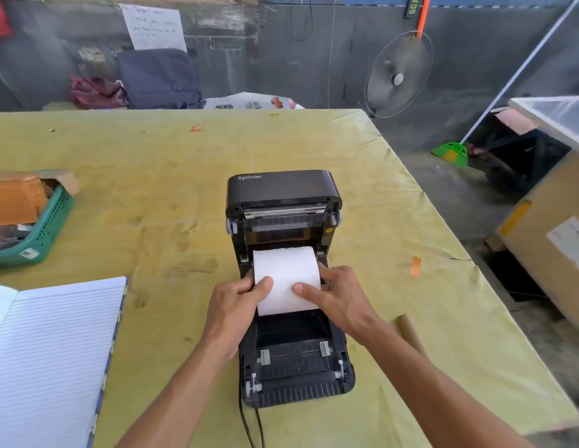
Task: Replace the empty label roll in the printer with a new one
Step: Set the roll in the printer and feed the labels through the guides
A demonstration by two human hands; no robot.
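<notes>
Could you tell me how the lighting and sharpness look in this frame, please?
Head view: soft, even daylight, faint shadows; the white label roll is nearly blown out; the printer is sharp, while the wall note and fan are blurred; wide-angle distortion bows the table edges.

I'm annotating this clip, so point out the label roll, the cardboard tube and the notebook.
label roll (286, 266), head view, white front face.
cardboard tube (410, 331), head view, brown side.
notebook (55, 350), head view, lined right page.
</notes>
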